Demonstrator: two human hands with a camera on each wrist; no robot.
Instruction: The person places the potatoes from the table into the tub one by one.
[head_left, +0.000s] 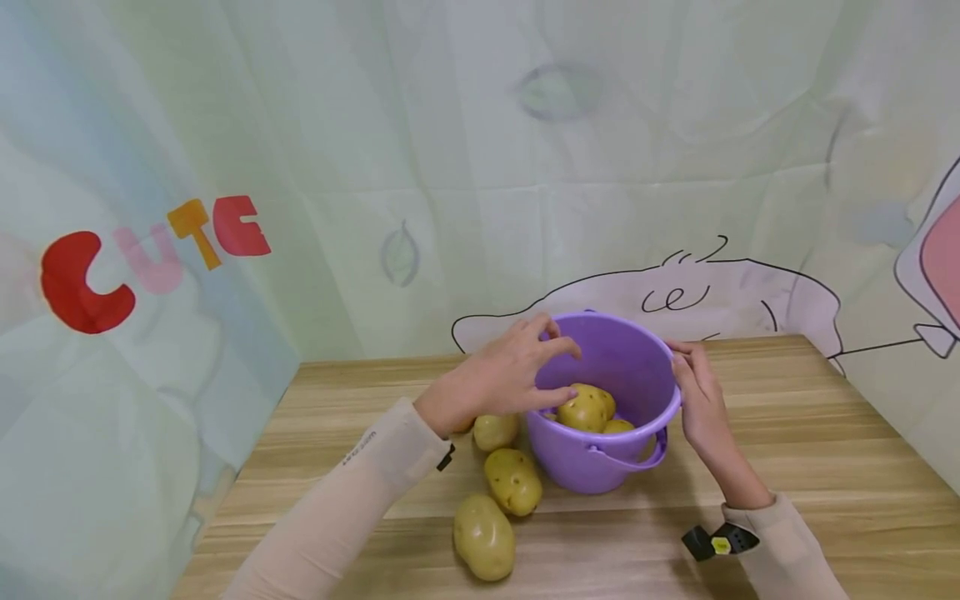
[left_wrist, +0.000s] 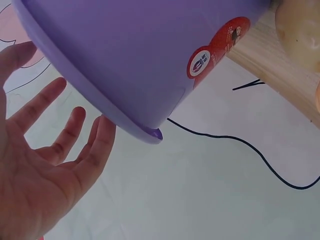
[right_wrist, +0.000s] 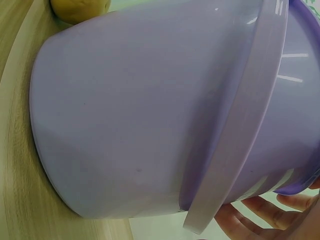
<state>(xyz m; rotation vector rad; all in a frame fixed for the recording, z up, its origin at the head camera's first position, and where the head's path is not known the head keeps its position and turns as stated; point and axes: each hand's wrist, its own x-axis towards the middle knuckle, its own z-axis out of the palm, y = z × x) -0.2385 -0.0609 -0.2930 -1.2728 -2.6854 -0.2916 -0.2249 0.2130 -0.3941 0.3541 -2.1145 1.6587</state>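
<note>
Just beside loosely spread left fingers [head_left: 553,399], potatoes [head_left: 582,410] in purple bucket [head_left: 573,462] gripped by right fingers [head_left: 701,367].

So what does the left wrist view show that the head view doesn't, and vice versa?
Only the left wrist view: the red label on the purple bucket.
Only the head view: the potatoes inside the bucket, its lowered handle, and the right hand.
Both: the bucket, the left hand, the wooden table, the backdrop, and at least one potato outside the bucket.

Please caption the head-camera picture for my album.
Left hand over a purple bucket of potatoes, right hand at its rim, more potatoes beside it.
</note>
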